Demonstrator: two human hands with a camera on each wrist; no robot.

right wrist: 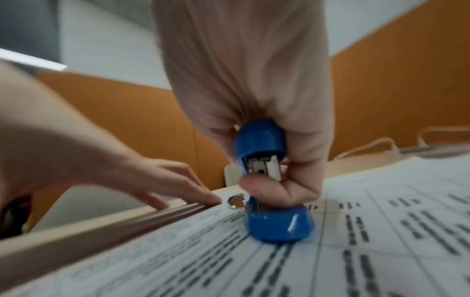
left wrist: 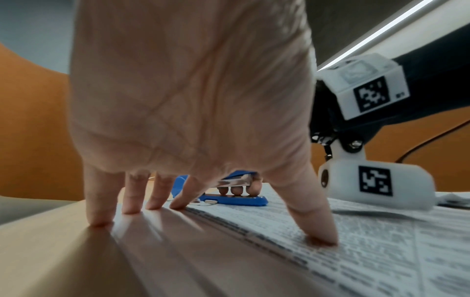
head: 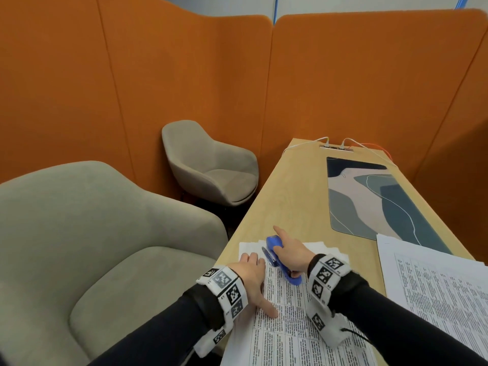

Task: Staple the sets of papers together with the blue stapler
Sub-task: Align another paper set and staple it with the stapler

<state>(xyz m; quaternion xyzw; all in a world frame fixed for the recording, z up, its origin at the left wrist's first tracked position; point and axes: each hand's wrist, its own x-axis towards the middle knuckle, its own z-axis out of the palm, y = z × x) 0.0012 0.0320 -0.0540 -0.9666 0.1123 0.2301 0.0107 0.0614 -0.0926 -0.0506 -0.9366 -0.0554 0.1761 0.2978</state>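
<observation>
The blue stapler (head: pixel 280 256) stands on the top left corner of a printed paper set (head: pixel 290 326) at the table's near left edge. My right hand (head: pixel 290 253) grips the stapler's upper arm, index finger stretched forward. In the right wrist view the fingers (right wrist: pixel 274 186) curl between the raised top and the blue base (right wrist: pixel 279 225). My left hand (head: pixel 253 276) lies flat beside the stapler. Its straight fingertips (left wrist: pixel 132 209) press on the set's left edge and the thumb (left wrist: pixel 318 237) on the print. In the left wrist view the stapler (left wrist: pixel 236 200) sits just beyond the fingers.
A second pile of printed papers (head: pixel 435 281) lies at the right on the wooden table (head: pixel 290 196), overlapping a patterned desk mat (head: pixel 375 202). Cables run from a socket (head: pixel 335 147) at the far end. Two grey armchairs (head: pixel 105 247) stand left of the table, with orange partitions behind.
</observation>
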